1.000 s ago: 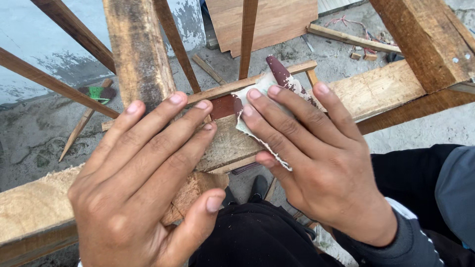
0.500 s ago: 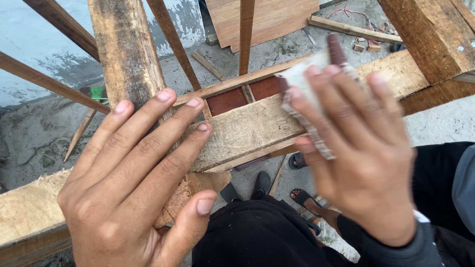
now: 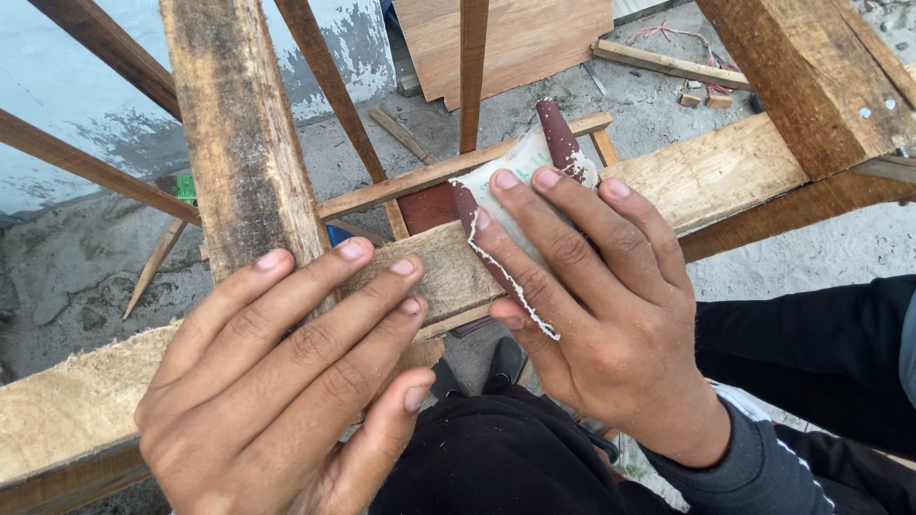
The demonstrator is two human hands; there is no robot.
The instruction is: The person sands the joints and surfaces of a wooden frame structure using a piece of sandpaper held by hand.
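I take the long wooden rail (image 3: 725, 172) as my landmark: a pale plank whose long axis runs from the lower left of the view up to the upper right, passing under both hands. Everything else I place against it.

Across the rail, near its middle, stands a rough, weathered upright board (image 3: 239, 143), rising away from it toward the top of the view. Thinner slats (image 3: 472, 67) lean beyond the rail, and past them I see a concrete floor (image 3: 86, 277) with a flat plywood sheet (image 3: 515, 38) lying on it.

My left hand (image 3: 286, 381) lies flat on the rail, on the lower-left stretch, just where the upright board meets it. Its fingers are spread wide and pressed down; it holds nothing, only braces the wood.

My right hand (image 3: 592, 315) sits further up the rail, to the upper right of the left hand and just beside it. Its fingers are extended and pressed onto a folded sheet of sandpaper (image 3: 525, 167), reddish-brown on the grit side, white on the backing, which it pins flat against the rail's top face. The sheet pokes out beyond the fingertips toward the rail's far edge.

So the sandpaper is under the right hand alone, and the rail's bare length runs on from it toward the upper right.
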